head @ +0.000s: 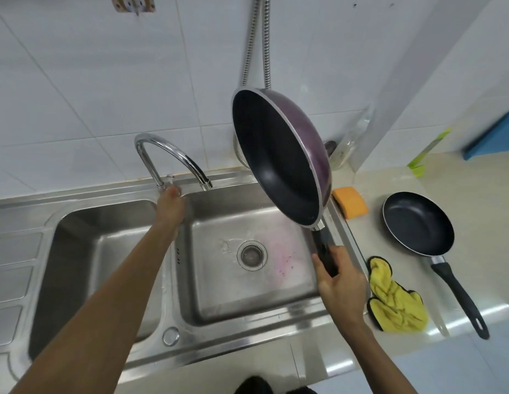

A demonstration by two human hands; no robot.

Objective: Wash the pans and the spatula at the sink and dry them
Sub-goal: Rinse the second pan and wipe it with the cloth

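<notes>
In the head view, the right hand (340, 282) was curled around the black handle (322, 245) of a round frying pan with a purple outside and a black non-stick inside (278, 163). The pan was held up on edge above the right basin of the stainless steel double sink (247, 345), its inside facing left and its rim covering part of the tiled wall behind. The left hand (170, 206) reached to the base of the curved chrome tap (173, 150). Its fingers were blurred and partly hidden there, so whether they gripped the lever could not be told. A round metal drain strainer (251, 255) sat in the right basin's floor, with a faint pink smear just beside it.

On the pale counter right of the sink lay a second, smaller black frying pan (418, 223), flat, its handle pointing toward the counter's front edge. Between it and the sink lay a crumpled yellow cloth with dark edging (395, 302). An orange sponge (351, 201) rested at the sink's rear right corner, partly behind the held pan. A ribbed metal hose (266, 52) hung down the wall.
</notes>
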